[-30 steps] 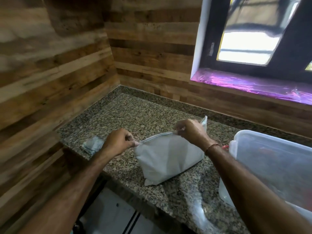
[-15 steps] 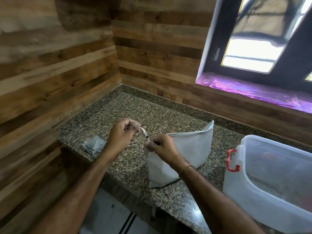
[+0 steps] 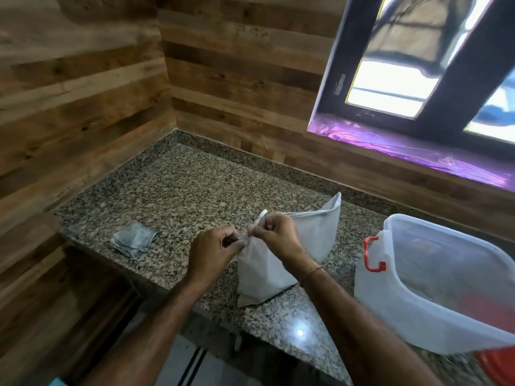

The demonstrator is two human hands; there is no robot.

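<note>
Head view: left hand (image 3: 214, 250) and right hand (image 3: 276, 235) pinch the white pouch (image 3: 303, 246) at its near top corner.

Forearms bare; left hand (image 3: 213, 253) and right hand (image 3: 280, 235) bare too. Thin orange-brown thread band (image 3: 312, 274) on right wrist. Blue sliver (image 3: 57, 382) by left elbow, unclear what.

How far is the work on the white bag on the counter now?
Done: the white bag stands upright on the granite counter. In hand: the left hand and the right hand both pinch its top left corner, where a thin strip sticks up. Left: I cannot tell if the top is sealed; the bag is outside the clear tub, perhaps its next place.
</note>
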